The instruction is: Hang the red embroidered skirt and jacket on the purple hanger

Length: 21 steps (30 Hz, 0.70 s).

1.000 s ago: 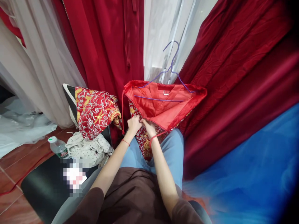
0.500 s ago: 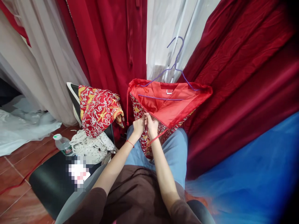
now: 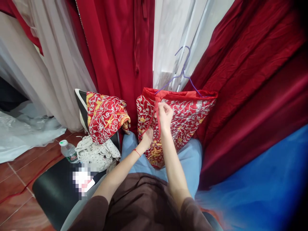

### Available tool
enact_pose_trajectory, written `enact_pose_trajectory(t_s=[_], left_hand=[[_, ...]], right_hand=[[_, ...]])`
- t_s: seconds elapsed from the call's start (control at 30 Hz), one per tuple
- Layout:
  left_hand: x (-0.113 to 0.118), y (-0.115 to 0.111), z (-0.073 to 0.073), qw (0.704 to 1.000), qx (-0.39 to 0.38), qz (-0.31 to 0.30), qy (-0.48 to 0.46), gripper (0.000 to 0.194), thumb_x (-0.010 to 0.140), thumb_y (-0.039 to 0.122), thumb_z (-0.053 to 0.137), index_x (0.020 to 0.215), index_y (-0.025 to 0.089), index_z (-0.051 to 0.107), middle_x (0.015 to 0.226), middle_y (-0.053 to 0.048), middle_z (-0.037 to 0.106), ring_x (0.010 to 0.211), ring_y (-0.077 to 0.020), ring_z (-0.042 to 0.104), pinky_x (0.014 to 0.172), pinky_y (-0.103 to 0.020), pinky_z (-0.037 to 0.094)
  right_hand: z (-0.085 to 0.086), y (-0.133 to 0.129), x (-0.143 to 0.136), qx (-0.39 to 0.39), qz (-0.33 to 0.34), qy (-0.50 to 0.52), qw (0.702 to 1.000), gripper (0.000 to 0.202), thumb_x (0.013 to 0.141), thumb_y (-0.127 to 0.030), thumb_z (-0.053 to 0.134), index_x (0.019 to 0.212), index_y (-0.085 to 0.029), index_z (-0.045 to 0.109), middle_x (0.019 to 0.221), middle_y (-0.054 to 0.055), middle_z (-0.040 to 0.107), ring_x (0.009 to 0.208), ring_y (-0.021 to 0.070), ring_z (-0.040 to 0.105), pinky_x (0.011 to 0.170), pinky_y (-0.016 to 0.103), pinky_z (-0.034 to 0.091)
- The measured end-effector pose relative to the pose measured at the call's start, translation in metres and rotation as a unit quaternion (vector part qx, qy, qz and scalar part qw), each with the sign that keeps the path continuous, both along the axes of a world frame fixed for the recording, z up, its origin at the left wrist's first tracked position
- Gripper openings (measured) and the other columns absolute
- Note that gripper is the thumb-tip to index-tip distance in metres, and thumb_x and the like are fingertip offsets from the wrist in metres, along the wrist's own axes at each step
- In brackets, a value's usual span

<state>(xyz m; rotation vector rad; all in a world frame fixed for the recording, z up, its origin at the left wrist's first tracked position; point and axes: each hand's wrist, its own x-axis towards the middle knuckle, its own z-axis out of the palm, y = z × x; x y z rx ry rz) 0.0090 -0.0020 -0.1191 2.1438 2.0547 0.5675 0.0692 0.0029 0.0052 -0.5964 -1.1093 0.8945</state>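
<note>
A red garment [image 3: 185, 120] with silver and gold embroidery hangs on a purple wire hanger [image 3: 184, 65] and rests over my lap. My left hand [image 3: 147, 136] is closed on a thin red cord [image 3: 151, 121] at the garment's lower left. Higher up, near the red waistband, my right hand [image 3: 165, 114] pinches the cord where it comes off the garment's top. The cord loops down between both hands.
To the left, another embroidered red piece [image 3: 106, 117] drapes over a chair back. On a black seat [image 3: 51, 189] are a dotted cloth [image 3: 96, 154], a plastic bottle [image 3: 68, 150] and a blurred item. Red curtains and blue tulle [image 3: 252, 179] surround the area.
The garment's front has come up, so its embroidered face covers the lining that showed before. My hands have moved apart, the right one upward to the waistband, the left slightly down.
</note>
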Motion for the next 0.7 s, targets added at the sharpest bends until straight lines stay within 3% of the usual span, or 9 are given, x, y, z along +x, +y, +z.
enact_pose_trajectory(t_s=[0.17,0.3,0.43,0.57,0.7], left_hand=[[0.000,-0.016,-0.002,0.996,0.027,0.015,0.089,0.050,0.090,-0.005,0.029,0.130,0.001,0.058,0.112,-0.023,0.067,0.100,-0.0296,0.068,0.083,-0.039,0.054],[0.001,-0.030,-0.006,0.983,0.064,0.008,0.171,0.054,0.092,-0.003,0.027,0.141,-0.001,0.049,0.117,-0.026,0.065,0.108,-0.0292,0.065,0.085,-0.039,0.055],[0.001,-0.027,-0.005,0.968,0.068,0.000,0.242,0.057,0.090,-0.007,0.027,0.141,-0.002,0.050,0.111,-0.025,0.067,0.102,-0.0261,0.067,0.082,-0.036,0.054],[0.009,-0.017,0.004,0.985,0.021,0.037,0.164,0.052,0.093,-0.005,0.027,0.138,-0.003,0.053,0.105,-0.025,0.069,0.097,-0.0272,0.070,0.078,-0.033,0.054],[0.024,-0.016,0.015,0.996,-0.019,0.085,0.031,0.041,0.093,-0.003,0.031,0.120,-0.002,0.063,0.096,-0.025,0.070,0.096,-0.0317,0.072,0.079,-0.037,0.053]], right_hand=[[0.021,0.011,-0.002,0.006,0.003,0.004,1.000,0.021,0.084,-0.032,0.064,0.069,-0.019,0.056,0.059,-0.007,0.054,0.036,0.0028,0.041,0.038,0.018,0.031],[0.022,0.019,-0.003,0.006,-0.001,-0.004,1.000,0.021,0.085,-0.029,0.062,0.068,-0.019,0.053,0.058,-0.007,0.054,0.036,0.0030,0.042,0.038,0.018,0.030],[0.021,0.021,0.001,0.016,-0.016,-0.021,1.000,0.022,0.085,-0.033,0.061,0.070,-0.021,0.052,0.058,-0.008,0.052,0.038,0.0042,0.041,0.039,0.020,0.030],[0.016,0.019,0.007,0.003,-0.011,-0.044,0.999,0.027,0.085,-0.046,0.060,0.074,-0.021,0.055,0.054,-0.009,0.042,0.042,0.0064,0.036,0.043,0.022,0.028],[-0.003,0.015,0.008,-0.045,0.038,-0.117,0.991,0.043,0.083,-0.060,0.059,0.068,-0.021,0.053,0.055,-0.009,0.034,0.048,0.0070,0.027,0.048,0.024,0.023]])
